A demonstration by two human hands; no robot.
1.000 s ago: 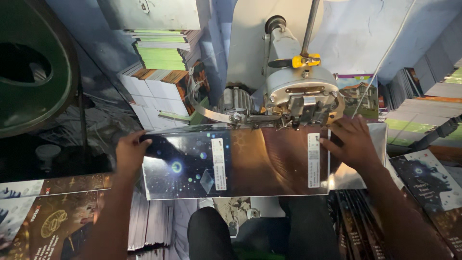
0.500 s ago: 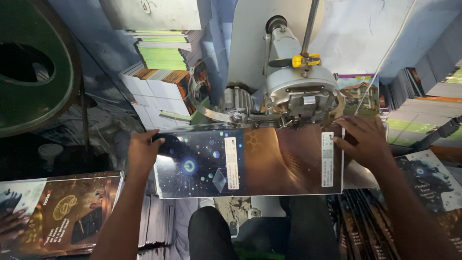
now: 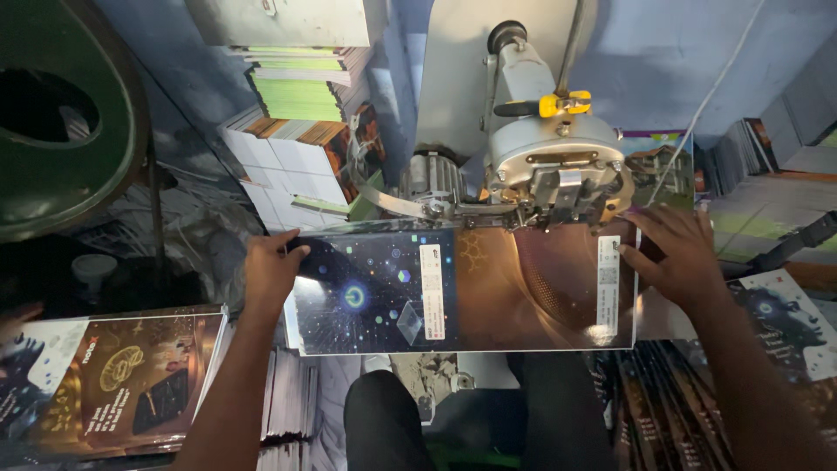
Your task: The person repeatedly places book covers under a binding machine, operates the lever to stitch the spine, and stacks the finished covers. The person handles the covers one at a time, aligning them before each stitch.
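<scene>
A glossy booklet cover (image 3: 453, 288), dark blue on its left half and copper-brown on its right, lies spread open under the head of a grey stitching machine (image 3: 549, 166). My left hand (image 3: 268, 269) grips the cover's left edge. My right hand (image 3: 671, 257) presses flat on its right edge beside a white label strip. The cover's fold sits along the machine's arm, below the head.
A stack of similar brown covers (image 3: 122, 375) lies at lower left. Dark booklets (image 3: 663, 401) are piled at lower right, green and white stacks (image 3: 296, 96) behind the machine. A large green wheel (image 3: 61, 122) fills the upper left. My knees (image 3: 384, 419) show below.
The cover has slid a little to the right under the machine head, and both hands moved with it, keeping their hold on its two edges.
</scene>
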